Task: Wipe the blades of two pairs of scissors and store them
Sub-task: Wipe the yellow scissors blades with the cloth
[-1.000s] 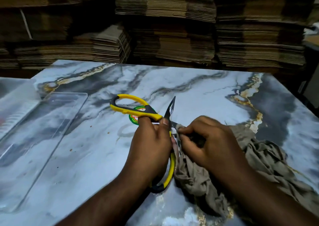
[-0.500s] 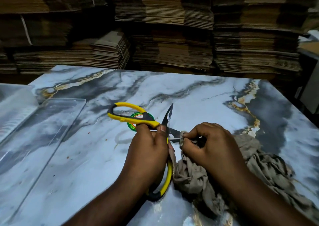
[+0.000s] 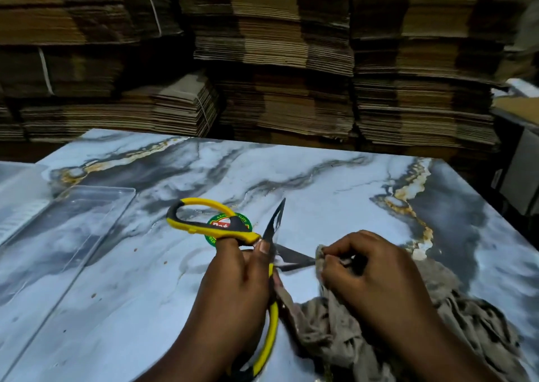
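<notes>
The desk (image 3: 335, 183) has a glossy marble-patterned top, white and grey with dark streaks and gold veins. A clear plastic tray (image 3: 73, 236) lies flat on it at the left, with another clear plastic piece (image 3: 17, 195) just beyond it at the edge. A crumpled grey-brown cloth (image 3: 455, 317) lies on the near right part. A few small brown specks dot the surface near the tray.

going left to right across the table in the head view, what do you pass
clear tray → scissors → left hand → right hand → cloth
</notes>
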Demonstrator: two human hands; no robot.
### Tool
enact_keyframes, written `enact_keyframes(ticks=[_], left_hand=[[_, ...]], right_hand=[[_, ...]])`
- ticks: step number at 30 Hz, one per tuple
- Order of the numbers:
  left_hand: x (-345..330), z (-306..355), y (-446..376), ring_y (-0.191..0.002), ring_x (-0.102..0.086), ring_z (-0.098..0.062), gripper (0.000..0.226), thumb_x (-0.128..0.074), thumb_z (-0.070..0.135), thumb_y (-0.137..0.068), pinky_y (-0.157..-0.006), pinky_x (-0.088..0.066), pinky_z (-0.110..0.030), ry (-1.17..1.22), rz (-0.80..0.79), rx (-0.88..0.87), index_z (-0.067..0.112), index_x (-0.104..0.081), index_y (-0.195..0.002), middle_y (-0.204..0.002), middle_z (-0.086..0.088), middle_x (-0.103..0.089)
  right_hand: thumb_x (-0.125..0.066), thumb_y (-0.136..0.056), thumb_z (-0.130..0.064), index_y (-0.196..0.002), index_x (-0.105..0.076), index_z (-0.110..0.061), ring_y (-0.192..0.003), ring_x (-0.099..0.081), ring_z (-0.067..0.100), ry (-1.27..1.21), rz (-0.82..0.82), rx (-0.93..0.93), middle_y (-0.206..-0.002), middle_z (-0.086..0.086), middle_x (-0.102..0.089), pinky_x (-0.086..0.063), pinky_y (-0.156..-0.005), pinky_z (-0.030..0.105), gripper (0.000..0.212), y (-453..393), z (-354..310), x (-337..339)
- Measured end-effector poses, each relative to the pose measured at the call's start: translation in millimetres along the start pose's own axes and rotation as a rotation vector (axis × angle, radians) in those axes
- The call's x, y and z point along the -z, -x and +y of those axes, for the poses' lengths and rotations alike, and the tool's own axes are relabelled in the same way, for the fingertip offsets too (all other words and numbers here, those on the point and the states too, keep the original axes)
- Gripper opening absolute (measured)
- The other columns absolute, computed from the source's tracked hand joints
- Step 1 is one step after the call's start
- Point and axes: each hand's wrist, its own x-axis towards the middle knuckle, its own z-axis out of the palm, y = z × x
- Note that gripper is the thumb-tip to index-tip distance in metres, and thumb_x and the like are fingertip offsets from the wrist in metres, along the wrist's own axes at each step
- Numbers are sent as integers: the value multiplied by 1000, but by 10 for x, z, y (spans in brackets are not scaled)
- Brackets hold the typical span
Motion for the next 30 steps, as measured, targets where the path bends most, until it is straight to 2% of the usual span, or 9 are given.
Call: enact_keyframes(ticks=[2, 4, 9, 13, 15, 18, 22, 26, 30], left_hand=[[24, 35, 6, -57, -62, 3, 18, -48, 41, -106, -52, -37, -16, 7, -22, -2, 24, -50, -100, -64, 22, -69], [21, 52, 5, -50, -59, 0, 17, -49, 40, -106, -53, -37, -21, 60, -41, 9, 24, -50, -100, -58, 18, -66], [-12, 60, 1, -42, -51, -2, 13, -47, 40, -107, -52, -35, -29, 121, -64, 25, 28, -50, -104, -56, 13, -64], [-17, 37, 6, -42, -53, -12, 11, -48, 41, -108, -50, -39, -31, 229, -34, 121, 44, -55, -99, -69, 1, -71], [-12, 37, 18, -49, -59, -16, 10, -48, 39, -108, -51, -44, -34, 215, -21, 117, 40, -56, -102, -71, -1, -72], [-18, 59, 41, -64, -67, -23, 12, -49, 36, -109, -66, -53, -45, 205, -12, 93, 36, -57, -100, -72, -3, -71], [-31, 82, 50, -64, -57, -36, 11, -53, 42, -99, -60, -49, -59, 298, 17, 161, 49, -61, -95, -80, -28, -62], [-6, 55, 34, -55, -55, -21, 12, -54, 29, -103, -60, -44, -46, 214, -14, 74, 40, -57, -99, -62, -11, -61], [-21, 3, 9, -56, -59, -23, 9, -58, 31, -100, -63, -48, -55, 138, -22, 20, 34, -52, -94, -68, -9, -67]], right_hand=[[-79, -83, -30, -77, -78, -31, -69, -68, 2, -128, 103, -66, -80, -18, -74, -48, -61, 27, 6, -24, 28, 77], [-78, -86, -31, -79, -79, -30, -67, -68, 3, -180, 150, -75, -79, -17, -75, -46, -60, 26, 7, -46, 54, 138], [-78, -92, -33, -89, -82, -34, -84, -69, -3, -115, 34, 119, -91, -22, -72, -49, -69, 12, 5, 23, -86, -83], [-68, -90, -41, -97, -82, -30, -83, -66, 3, 10, -72, 229, -88, -16, -64, -55, -71, 28, 20, 35, -126, -270], [-65, -88, -46, -92, -80, -31, -83, -64, 5, 80, -42, 212, -85, -14, -63, -55, -68, 35, 22, 21, -63, -223], [-64, -86, -48, -86, -79, -32, -84, -63, 11, 193, -17, 182, -82, -14, -62, -52, -66, 36, 22, 43, 35, -141], [-67, -87, -44, -91, -80, -33, -82, -66, 7, 142, 79, 173, -84, -17, -66, -52, -66, 29, 18, 74, -23, -118], [-67, -93, -37, -99, -76, -32, -89, -66, 4, 85, 53, 304, -93, -18, -69, -53, -75, 25, 11, 82, -225, -226], [-61, -92, -40, -88, -69, -29, -82, -63, 13, 139, 34, 347, -87, -11, -61, -54, -67, 35, 14, 48, -194, -329]])
